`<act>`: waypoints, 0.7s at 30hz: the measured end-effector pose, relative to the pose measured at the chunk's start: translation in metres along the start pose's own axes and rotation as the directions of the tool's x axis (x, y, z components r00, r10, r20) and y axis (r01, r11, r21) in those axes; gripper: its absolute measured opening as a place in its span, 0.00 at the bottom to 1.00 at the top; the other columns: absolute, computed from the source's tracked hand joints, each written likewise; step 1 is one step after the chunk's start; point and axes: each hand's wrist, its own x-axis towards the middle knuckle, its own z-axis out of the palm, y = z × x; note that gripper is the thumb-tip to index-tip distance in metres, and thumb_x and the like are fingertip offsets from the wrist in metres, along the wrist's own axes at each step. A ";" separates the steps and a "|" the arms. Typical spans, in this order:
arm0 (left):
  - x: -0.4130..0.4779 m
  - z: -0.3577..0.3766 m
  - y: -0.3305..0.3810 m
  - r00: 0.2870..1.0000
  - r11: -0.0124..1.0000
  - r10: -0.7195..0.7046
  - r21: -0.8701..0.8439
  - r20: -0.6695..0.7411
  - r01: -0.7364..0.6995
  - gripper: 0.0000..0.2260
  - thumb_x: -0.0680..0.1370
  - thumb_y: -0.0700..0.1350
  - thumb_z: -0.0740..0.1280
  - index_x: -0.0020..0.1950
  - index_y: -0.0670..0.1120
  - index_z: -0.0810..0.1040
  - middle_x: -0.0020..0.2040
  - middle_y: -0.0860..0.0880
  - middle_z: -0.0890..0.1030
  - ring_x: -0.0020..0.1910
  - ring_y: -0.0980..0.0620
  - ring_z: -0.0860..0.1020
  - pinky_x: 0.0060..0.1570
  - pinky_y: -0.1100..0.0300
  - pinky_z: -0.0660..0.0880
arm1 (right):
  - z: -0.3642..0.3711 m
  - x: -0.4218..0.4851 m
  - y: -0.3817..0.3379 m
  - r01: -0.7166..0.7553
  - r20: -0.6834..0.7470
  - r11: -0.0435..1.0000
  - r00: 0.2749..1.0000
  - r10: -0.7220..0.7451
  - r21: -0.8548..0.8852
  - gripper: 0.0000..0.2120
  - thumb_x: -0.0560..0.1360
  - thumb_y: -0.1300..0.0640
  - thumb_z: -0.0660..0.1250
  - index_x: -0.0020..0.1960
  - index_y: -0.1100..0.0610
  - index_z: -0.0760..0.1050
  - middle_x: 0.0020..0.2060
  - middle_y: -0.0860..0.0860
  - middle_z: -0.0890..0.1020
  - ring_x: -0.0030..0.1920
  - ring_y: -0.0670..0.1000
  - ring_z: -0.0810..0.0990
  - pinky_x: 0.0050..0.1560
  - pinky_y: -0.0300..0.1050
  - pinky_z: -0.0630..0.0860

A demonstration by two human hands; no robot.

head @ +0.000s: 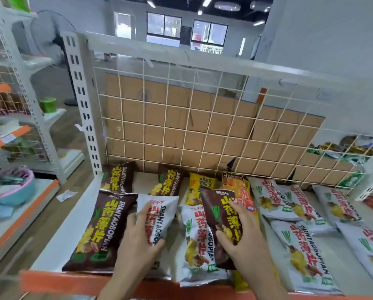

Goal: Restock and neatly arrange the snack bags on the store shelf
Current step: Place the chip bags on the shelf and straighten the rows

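White store shelf [73,224] viewed from above, orange strip along its front edge, wire grid [181,128] backed by cardboard [159,109] along the back edge. At the front left corner, a large brown bag [94,230] lying flat, label sideways. Behind it, against the back edge, a small brown bag [119,179]. Just to the right, the left hand [138,241], fingers spread over a white bag [159,213] and thumb curled at its lower end, gripping it and holding it tilted above the shelf front. Further back, a second small brown bag [169,180] and a yellow bag [195,187] close to the grid. At the middle of the front edge, a flat white bag [194,241], lower end reaching the orange strip. Next, the right hand [239,237], clamped on the lower half of a dark brown bag [222,217], held above the flat one. Behind that, an orange bag [242,191]. Toward the right edge, rows of white bags [300,213] lying flat and overlapping. Hands apart, each with its own packet. Judging by look: puffy foil pouches, light, soft, slick and crinkly, contents probably brittle. Best taken by the side edges or the sealed end seam, with a loose grip, never squeezed across the belly. Better slid into a row than dropped.
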 end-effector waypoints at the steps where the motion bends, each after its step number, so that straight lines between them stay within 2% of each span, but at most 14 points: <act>1: -0.002 -0.003 0.002 0.999 0.998 0.032 -0.045 -0.019 -0.033 0.37 0.68 0.47 0.72 0.74 0.56 0.57 0.60 0.52 0.64 0.51 0.54 0.71 0.44 0.59 0.72 | 0.002 -0.001 -0.001 0.004 0.001 1.000 1.000 -0.004 0.006 0.30 0.73 0.49 0.67 0.70 0.39 0.57 0.62 0.37 0.62 0.59 0.35 0.61 0.56 0.33 0.61; 4: -0.006 -0.016 0.011 0.987 0.978 0.127 -0.153 -0.096 -0.141 0.35 0.69 0.45 0.72 0.71 0.59 0.58 0.57 0.55 0.65 0.50 0.60 0.70 0.41 0.68 0.67 | 0.005 -0.002 -0.004 0.004 0.002 1.000 1.000 -0.004 0.022 0.30 0.73 0.49 0.68 0.70 0.39 0.57 0.66 0.39 0.63 0.64 0.39 0.63 0.59 0.36 0.65; 7: -0.004 -0.037 0.010 0.974 0.969 0.177 -0.149 -0.142 -0.198 0.35 0.71 0.44 0.72 0.71 0.62 0.57 0.56 0.57 0.65 0.52 0.60 0.70 0.45 0.68 0.66 | 0.011 -0.002 -0.010 0.010 -0.005 0.998 1.000 -0.009 0.061 0.29 0.73 0.50 0.68 0.70 0.42 0.59 0.63 0.39 0.63 0.59 0.38 0.64 0.51 0.27 0.65; 9: 0.000 -0.055 0.001 0.972 0.976 0.171 -0.110 -0.160 -0.190 0.35 0.71 0.42 0.72 0.72 0.59 0.58 0.57 0.56 0.66 0.51 0.60 0.70 0.46 0.67 0.66 | 0.019 -0.001 -0.017 0.041 -0.010 0.995 0.999 -0.041 0.095 0.28 0.73 0.51 0.68 0.70 0.42 0.60 0.62 0.41 0.65 0.58 0.37 0.66 0.51 0.27 0.64; 12: 0.001 -0.082 -0.017 0.971 0.987 0.124 -0.073 -0.203 -0.142 0.35 0.70 0.40 0.73 0.72 0.54 0.61 0.59 0.53 0.67 0.53 0.59 0.69 0.51 0.61 0.66 | 0.036 0.003 -0.034 0.084 0.010 0.987 0.996 -0.086 0.139 0.28 0.71 0.45 0.66 0.69 0.43 0.61 0.63 0.44 0.67 0.60 0.37 0.66 0.58 0.27 0.63; 15: -0.001 -0.103 -0.031 0.964 0.996 0.081 -0.024 -0.254 -0.090 0.35 0.69 0.38 0.73 0.73 0.49 0.62 0.60 0.49 0.69 0.53 0.57 0.67 0.51 0.60 0.64 | 0.058 0.009 -0.055 0.136 0.012 0.979 0.990 -0.139 0.154 0.30 0.69 0.45 0.61 0.70 0.49 0.63 0.60 0.44 0.66 0.58 0.36 0.63 0.56 0.20 0.57; 16: -0.002 -0.109 -0.036 0.960 0.997 0.068 -0.008 -0.271 -0.073 0.35 0.69 0.37 0.73 0.73 0.48 0.63 0.61 0.48 0.70 0.53 0.57 0.67 0.52 0.61 0.63 | 0.066 0.011 -0.061 0.151 0.023 0.979 0.988 -0.156 0.139 0.31 0.69 0.45 0.60 0.71 0.50 0.62 0.61 0.46 0.66 0.59 0.38 0.63 0.57 0.22 0.57; 19: -0.008 -0.121 -0.045 0.953 0.999 0.049 0.014 -0.299 -0.047 0.35 0.68 0.37 0.74 0.72 0.47 0.63 0.63 0.44 0.70 0.54 0.55 0.67 0.54 0.58 0.65 | 0.091 0.014 -0.079 0.178 0.065 0.983 0.982 -0.180 0.034 0.31 0.71 0.44 0.58 0.73 0.50 0.58 0.65 0.49 0.62 0.63 0.48 0.66 0.62 0.40 0.66; 21: -0.013 -0.124 -0.047 0.948 0.999 0.053 0.016 -0.315 -0.051 0.35 0.68 0.37 0.74 0.72 0.47 0.64 0.63 0.44 0.70 0.55 0.56 0.67 0.55 0.59 0.65 | 0.105 0.014 -0.088 0.166 0.130 0.985 0.979 -0.159 -0.044 0.30 0.75 0.47 0.58 0.74 0.50 0.54 0.69 0.52 0.57 0.67 0.54 0.64 0.65 0.46 0.65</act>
